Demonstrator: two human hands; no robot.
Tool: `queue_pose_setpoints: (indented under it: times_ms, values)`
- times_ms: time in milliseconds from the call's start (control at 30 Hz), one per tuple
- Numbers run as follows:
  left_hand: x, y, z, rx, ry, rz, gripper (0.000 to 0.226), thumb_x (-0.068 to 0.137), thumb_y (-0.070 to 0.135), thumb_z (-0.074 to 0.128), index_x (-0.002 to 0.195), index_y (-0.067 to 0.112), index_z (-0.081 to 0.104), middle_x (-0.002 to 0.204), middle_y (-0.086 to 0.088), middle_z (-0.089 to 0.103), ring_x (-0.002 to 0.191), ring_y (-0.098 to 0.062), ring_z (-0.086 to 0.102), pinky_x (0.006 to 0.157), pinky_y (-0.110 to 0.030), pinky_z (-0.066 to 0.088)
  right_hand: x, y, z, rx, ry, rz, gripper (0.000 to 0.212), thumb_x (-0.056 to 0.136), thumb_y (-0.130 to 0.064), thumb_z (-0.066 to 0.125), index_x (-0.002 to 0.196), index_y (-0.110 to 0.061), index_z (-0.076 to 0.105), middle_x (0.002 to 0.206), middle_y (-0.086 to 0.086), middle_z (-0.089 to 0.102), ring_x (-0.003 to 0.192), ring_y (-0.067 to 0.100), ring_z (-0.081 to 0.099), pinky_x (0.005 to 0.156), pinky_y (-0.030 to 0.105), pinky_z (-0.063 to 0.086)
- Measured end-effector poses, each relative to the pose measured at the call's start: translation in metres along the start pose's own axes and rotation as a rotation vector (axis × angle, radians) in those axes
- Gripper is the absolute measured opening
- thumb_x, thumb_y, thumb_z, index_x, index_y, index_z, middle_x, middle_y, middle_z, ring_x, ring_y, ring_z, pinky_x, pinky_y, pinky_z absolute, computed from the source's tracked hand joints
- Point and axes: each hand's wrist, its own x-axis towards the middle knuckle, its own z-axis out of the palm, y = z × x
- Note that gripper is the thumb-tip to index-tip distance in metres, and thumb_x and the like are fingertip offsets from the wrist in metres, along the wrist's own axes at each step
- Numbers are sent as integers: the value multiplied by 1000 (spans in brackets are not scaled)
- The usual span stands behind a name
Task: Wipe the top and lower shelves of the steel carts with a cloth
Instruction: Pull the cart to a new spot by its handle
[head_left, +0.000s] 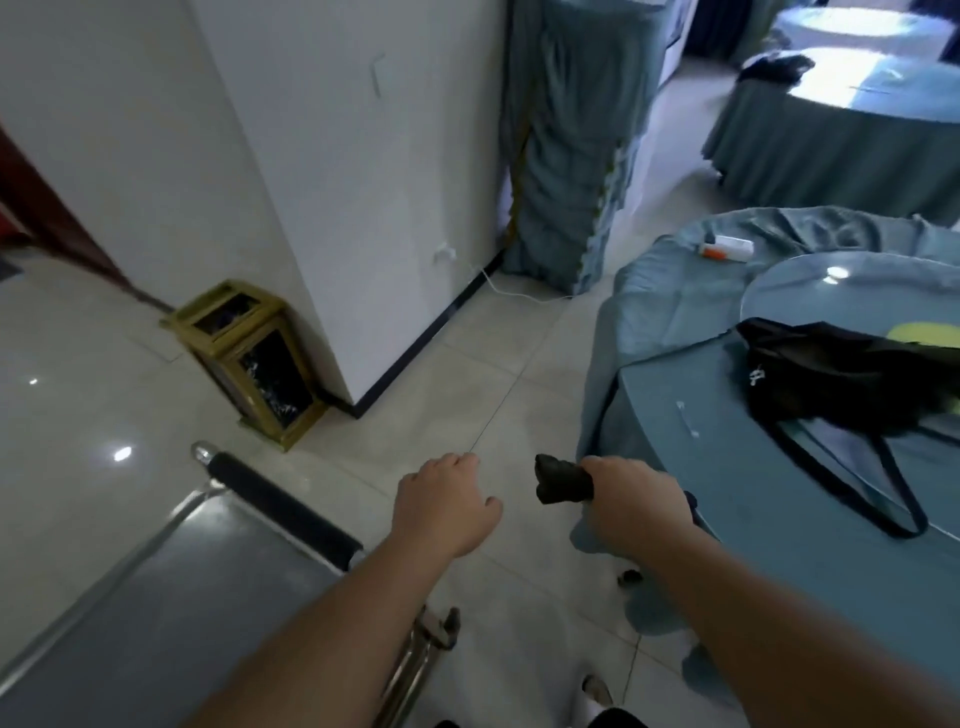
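One dark cloth (563, 479) sits bunched in the right hand (631, 501), fingers curled round it, just right of centre; it looks soft and light, best held wadded so a flat face meets the steel. Left hand (441, 504) hangs beside it, loosely curled and holding nothing. At lower left lies the cart (156, 597), its top shelf smooth and probably slick, with a padded handle (280, 501). Pale floor tiles (467, 374) run under both; a draped tabletop (779, 415) fills the right.
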Motion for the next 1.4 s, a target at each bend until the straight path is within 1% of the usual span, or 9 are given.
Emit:
queue_pose_setpoints:
  times_ms: [100,233,433,567,733,833,1067,1267,1400]
  values:
    - [43,10,-10,26,-15,3,63,96,53,46,153,25,43,148,3,54,130,-22,52,102,-42,43,42,13,-11,-51,26,-34,28,92,-18,58,113,-36,57,102,-10,65,90,18,56,74,35,39]
    - [109,24,-22,52,-12,-17,63,97,55,46,153,27,43,149,4,53,130,-21,52,101,-41,43,118,27,-30,-138,-18,-76,37,91,-13,63,122,-33,55,109,-8,64,103,20,59,81,36,38]
    - [192,28,-56,-2,-29,-139,66,98,56,46,158,30,39,155,4,49,135,-22,50,103,-42,43,236,29,-73,-155,-12,-218,38,92,-14,62,125,-33,57,108,-9,63,99,17,60,91,39,50]
    - [221,4,-65,-79,6,-288,68,98,58,48,160,31,37,157,4,49,134,-22,52,103,-41,46,306,0,-90,-205,-13,-339,33,95,-16,60,123,-32,57,104,-7,64,93,16,61,90,38,52]
    - [241,-59,-71,-145,26,-472,69,97,60,48,159,32,37,158,5,48,137,-21,51,108,-41,43,375,-83,-96,-259,-105,-477,33,93,-13,60,121,-29,58,97,-6,63,85,16,62,78,35,51]
    - [266,-107,-81,-172,39,-565,68,98,59,48,159,32,37,157,4,49,137,-21,51,108,-41,43,413,-142,-94,-304,-110,-571,33,94,-15,62,124,-30,57,97,-6,62,87,16,60,87,38,51]
    - [328,-239,-124,-239,62,-651,60,100,53,48,154,27,43,151,2,53,133,-21,53,106,-40,45,503,-288,-107,-374,-105,-683,33,93,-14,59,122,-30,58,98,-6,64,87,16,61,87,37,53]
    - [342,-357,-168,-261,105,-763,54,98,53,47,145,26,51,143,2,57,126,-22,56,101,-40,45,569,-417,-117,-371,-125,-749,33,92,-16,56,120,-33,57,95,-8,62,83,15,62,78,34,54]
    - [341,-419,-179,-322,136,-895,61,97,55,47,151,27,46,148,1,56,132,-23,54,104,-41,43,599,-510,-112,-404,-129,-886,26,89,-21,59,110,-36,59,89,-10,60,80,15,60,75,34,48]
